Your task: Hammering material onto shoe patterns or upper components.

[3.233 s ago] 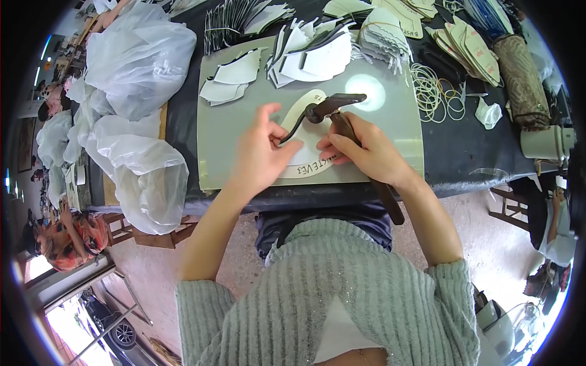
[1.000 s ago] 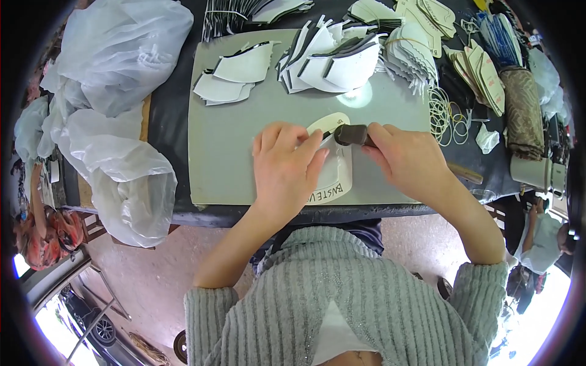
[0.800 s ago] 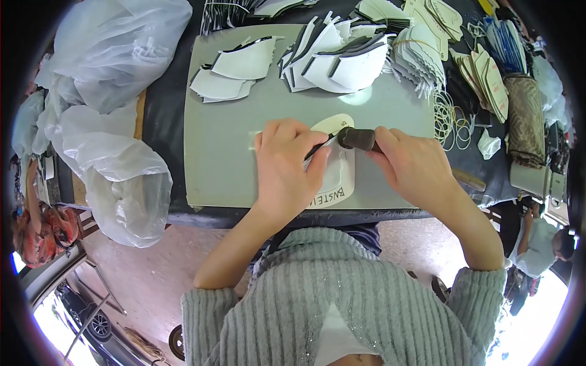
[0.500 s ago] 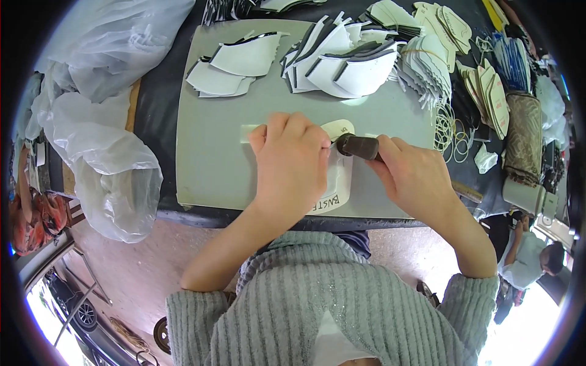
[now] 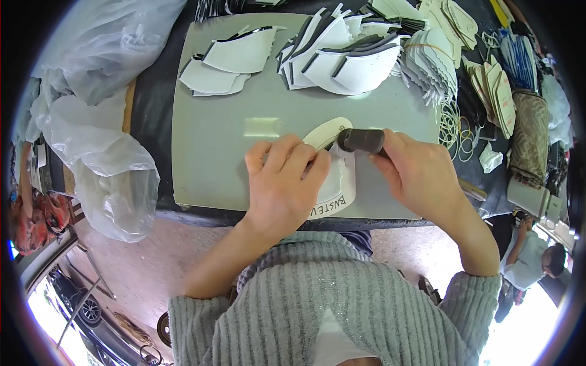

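Observation:
A cream curved template point(image 5: 347, 178) with dark hand lettering lies flat on the grey board point(image 5: 213, 146), close to the near edge. My left hand point(image 5: 281, 183) rests over its left side, fingers apart and bent, fingertips touching down on it. Something pale lies on the template beside those fingers, partly hidden. In my right hand point(image 5: 421, 171) is a short dark brown tool point(image 5: 364, 141) with a rounded end, gripped between thumb and fingers. That rounded end is over the upper part of the template; whether it touches cannot be made out.
White curved pieces with dark edging point(image 5: 357, 70) lie in overlapping groups along the board's far side. A banded stack point(image 5: 430, 61) and cream templates point(image 5: 491, 97) sit at right, near elastic loops point(image 5: 452, 125). Plastic bags point(image 5: 101, 152) fill the left. Another person point(image 5: 531, 259) is at far right.
My left hand has shifted slightly left and down, its fingers spreading from a closed grip and uncovering more of the template. The dark tool has moved slightly up and right.

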`<state>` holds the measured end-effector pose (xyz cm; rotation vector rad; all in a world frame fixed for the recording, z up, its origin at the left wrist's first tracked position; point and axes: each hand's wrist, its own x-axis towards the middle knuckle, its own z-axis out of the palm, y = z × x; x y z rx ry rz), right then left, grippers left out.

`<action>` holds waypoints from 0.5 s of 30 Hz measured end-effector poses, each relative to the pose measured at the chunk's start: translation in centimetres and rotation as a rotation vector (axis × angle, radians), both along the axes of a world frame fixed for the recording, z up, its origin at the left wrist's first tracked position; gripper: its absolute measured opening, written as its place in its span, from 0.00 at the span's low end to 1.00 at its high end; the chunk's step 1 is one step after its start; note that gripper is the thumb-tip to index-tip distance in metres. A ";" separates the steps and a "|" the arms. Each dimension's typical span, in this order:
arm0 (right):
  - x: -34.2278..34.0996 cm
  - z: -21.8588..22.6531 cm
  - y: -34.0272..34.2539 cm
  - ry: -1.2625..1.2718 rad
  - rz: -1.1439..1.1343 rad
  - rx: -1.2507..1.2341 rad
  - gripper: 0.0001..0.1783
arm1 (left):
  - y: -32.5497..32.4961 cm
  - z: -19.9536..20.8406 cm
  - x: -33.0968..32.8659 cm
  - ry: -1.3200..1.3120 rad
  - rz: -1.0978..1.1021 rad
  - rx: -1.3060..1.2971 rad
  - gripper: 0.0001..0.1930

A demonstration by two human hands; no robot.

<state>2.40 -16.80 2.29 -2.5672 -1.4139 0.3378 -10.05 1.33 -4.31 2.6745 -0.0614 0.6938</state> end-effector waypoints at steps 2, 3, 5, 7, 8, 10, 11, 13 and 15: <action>0.5 0.2 0.1 -0.011 0.008 -0.013 0.11 | 0.4 -0.2 -0.1 -0.049 -0.016 0.032 0.13; 0.7 0.3 0.1 -0.025 0.008 -0.024 0.11 | 0.5 -0.3 -0.2 -0.031 -0.044 0.033 0.14; 0.7 0.9 0.2 -0.018 0.014 -0.007 0.11 | 0.8 -0.4 -0.3 -0.012 -0.069 0.030 0.15; 0.6 1.0 0.5 -0.009 0.015 0.011 0.12 | 0.8 -0.4 -0.3 -0.026 -0.095 0.031 0.16; 0.6 1.0 0.6 -0.017 0.043 0.006 0.12 | 0.9 -0.4 -0.4 -0.023 -0.094 0.028 0.16; 0.5 0.9 0.8 -0.023 0.071 0.001 0.12 | 0.9 -0.3 -0.3 -0.027 -0.116 0.019 0.17; 0.5 0.8 0.8 -0.051 0.088 -0.043 0.12 | 1.0 -0.3 -0.3 -0.026 -0.116 0.018 0.17; 0.6 0.8 0.8 -0.077 0.106 -0.084 0.13 | 1.3 -0.3 -0.3 0.014 -0.191 0.015 0.15; 1.0 0.9 1.0 -0.063 0.131 -0.083 0.12 | 1.3 -0.5 -0.4 0.011 -0.189 0.022 0.15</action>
